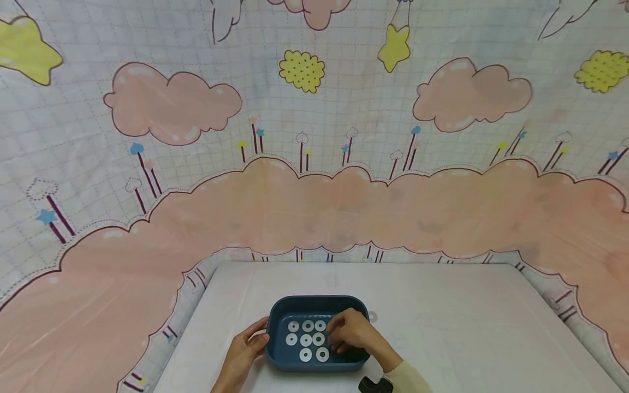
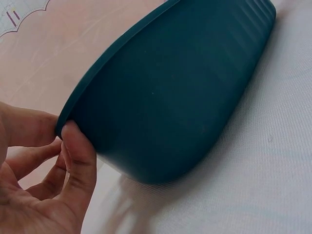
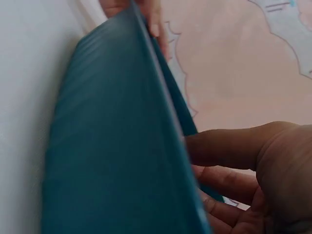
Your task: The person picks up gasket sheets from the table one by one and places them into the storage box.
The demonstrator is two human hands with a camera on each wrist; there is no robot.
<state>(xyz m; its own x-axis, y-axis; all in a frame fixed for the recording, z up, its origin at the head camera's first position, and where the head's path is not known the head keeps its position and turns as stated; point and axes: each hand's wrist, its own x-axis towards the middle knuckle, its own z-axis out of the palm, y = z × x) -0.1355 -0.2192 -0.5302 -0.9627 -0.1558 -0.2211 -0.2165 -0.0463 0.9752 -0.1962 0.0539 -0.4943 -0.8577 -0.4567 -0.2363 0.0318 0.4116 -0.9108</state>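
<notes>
A dark blue, rounded rectangular plastic tray (image 1: pixel 316 367) stands on the white table. Several flat white rings (image 1: pixel 306 340), each with a small center hole, lie in rough rows on its bottom. At the tray's left end, my left hand (image 1: pixel 244 345) pinches the rim between thumb and fingers; the left wrist view shows the thumb (image 2: pixel 80 156) against the outer wall. My right hand (image 1: pixel 357 332) reaches over the right part with bent fingers pointing down inside. The tray wall hides its fingertips in the right wrist view, so I cannot tell whether they hold a ring.
A pale round disc (image 1: pixel 373 316) lies on the white tabletop (image 1: pixel 467 327), just beyond the tray's right end. Behind the table hangs a cloth (image 1: pixel 344 213) printed with clouds and stars. A black wrist device (image 1: pixel 375 385) sits by the right sleeve.
</notes>
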